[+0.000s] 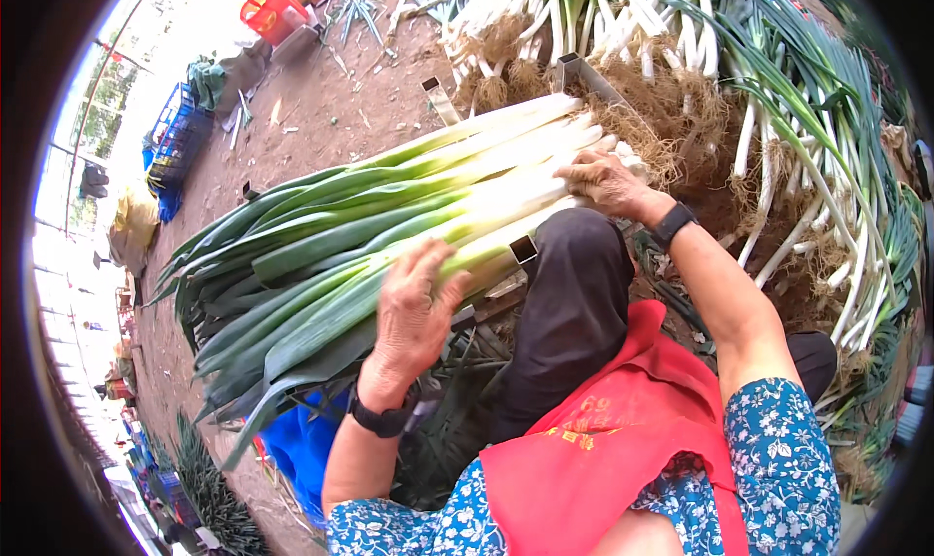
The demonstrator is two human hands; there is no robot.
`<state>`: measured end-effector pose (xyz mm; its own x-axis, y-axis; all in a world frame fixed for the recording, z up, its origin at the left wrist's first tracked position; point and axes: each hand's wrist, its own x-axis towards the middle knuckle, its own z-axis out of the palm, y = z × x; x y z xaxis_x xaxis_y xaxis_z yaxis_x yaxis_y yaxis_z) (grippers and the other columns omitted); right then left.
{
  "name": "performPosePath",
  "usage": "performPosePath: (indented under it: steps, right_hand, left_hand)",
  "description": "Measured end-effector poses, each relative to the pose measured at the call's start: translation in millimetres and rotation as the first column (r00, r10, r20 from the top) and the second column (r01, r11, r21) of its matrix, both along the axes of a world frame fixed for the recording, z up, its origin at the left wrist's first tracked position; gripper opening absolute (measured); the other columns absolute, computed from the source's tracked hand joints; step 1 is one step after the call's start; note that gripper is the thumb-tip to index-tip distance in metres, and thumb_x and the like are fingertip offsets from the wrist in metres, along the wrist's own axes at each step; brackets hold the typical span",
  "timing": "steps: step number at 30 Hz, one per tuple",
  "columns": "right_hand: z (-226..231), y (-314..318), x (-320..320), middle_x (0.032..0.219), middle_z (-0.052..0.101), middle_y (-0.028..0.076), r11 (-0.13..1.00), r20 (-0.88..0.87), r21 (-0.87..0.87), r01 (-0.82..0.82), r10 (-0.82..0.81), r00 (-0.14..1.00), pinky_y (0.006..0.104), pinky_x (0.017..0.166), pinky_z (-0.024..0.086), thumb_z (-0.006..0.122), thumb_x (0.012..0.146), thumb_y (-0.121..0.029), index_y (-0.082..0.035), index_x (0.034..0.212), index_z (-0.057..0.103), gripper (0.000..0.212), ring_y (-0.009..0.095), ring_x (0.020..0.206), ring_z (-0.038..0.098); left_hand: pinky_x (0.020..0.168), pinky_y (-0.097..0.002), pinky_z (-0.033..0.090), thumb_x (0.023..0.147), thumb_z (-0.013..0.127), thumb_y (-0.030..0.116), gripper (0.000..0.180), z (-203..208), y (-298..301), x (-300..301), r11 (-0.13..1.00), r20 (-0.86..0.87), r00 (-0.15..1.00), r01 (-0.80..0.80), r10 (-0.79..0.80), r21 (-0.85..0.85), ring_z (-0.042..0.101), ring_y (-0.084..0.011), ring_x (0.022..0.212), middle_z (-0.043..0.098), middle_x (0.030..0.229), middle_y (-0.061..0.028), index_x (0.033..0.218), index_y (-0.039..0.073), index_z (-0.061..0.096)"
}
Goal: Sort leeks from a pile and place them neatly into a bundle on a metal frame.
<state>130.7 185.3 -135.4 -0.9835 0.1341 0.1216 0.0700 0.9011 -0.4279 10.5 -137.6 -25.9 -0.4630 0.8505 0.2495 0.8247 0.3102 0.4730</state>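
My left hand (pixel 416 308) lies flat and open on the green part of the leek bundle (pixel 389 225), fingers spread and pressing down; it grips nothing. My right hand (pixel 605 181) rests at the white root end of the same bundle, fingers curled against the stalk ends; I cannot tell whether it is closed on a stalk.

Under both hands the bundle lies packed, white ends roughly level beside the right hand and leaves fanning out beyond the left. It sits in a metal frame (pixel 574 70) whose uprights rise just past the right hand and just below the left.

Status, as I judge it: the stalks are gathered and aligned in the frame. No tie or band shows around them, so binding appears not yet done.

Beyond the right hand, a heap of loose leeks (pixel 778 138) with rooty ends is unsorted. Well past the left hand, a red basket (pixel 272 11) stands on the bare earth.
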Motion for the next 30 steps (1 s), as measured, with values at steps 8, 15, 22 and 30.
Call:
performPosePath:
  steps: [8,15,22,30]
  right_hand:
    - [-40,29,24,0.069,0.063,0.008,0.957,-0.326,0.062,0.282,-0.248,0.912,0.0447,0.061,0.048,0.069,0.057,-0.014,-0.014,0.066,0.069,0.008,0.028,0.069,0.063]
    - [16,10,-13,0.099,0.070,0.009,0.970,0.196,-0.006,0.243,-0.237,0.952,0.0580,0.083,0.047,0.066,0.071,-0.013,-0.017,0.104,0.071,0.033,0.031,0.098,0.067]
    - [79,127,210,0.081,0.059,0.009,0.658,-0.414,0.204,0.725,-0.613,0.672,0.0396,0.071,0.052,0.060,0.072,-0.012,-0.008,0.085,0.052,0.016,0.027,0.077,0.059]
    - [80,207,406,0.158,0.010,0.028,0.247,0.080,0.666,0.703,-0.962,0.262,0.0645,0.114,0.004,0.066,0.081,-0.028,-0.001,0.154,0.013,0.095,0.051,0.144,0.011]
  left_hand:
    - [0.080,-0.0462,0.045,0.084,0.063,0.016,0.025,-29,39,-67,0.882,-0.091,0.953,0.227,-0.288,-0.414,0.054,-0.0365,0.094,0.060,0.101,-0.0170,0.104,0.003,0.068]
    - [0.073,-0.0480,0.047,0.074,0.066,0.014,0.015,-34,23,-84,0.857,-0.158,0.962,0.113,-0.220,-0.503,0.058,-0.0394,0.082,0.059,0.083,-0.0191,0.066,0.003,0.059]
    - [0.074,-0.0415,0.052,0.077,0.069,0.012,0.038,43,137,-21,0.921,-0.051,0.988,0.114,-0.143,-0.372,0.066,-0.0345,0.086,0.066,0.096,-0.0235,0.111,-0.006,0.066]
    - [0.078,-0.0308,0.052,0.086,0.069,0.006,0.030,0,294,219,0.522,0.626,0.418,0.853,-0.658,-0.022,0.065,-0.0223,0.093,0.065,0.108,-0.0143,0.115,-0.003,0.063]
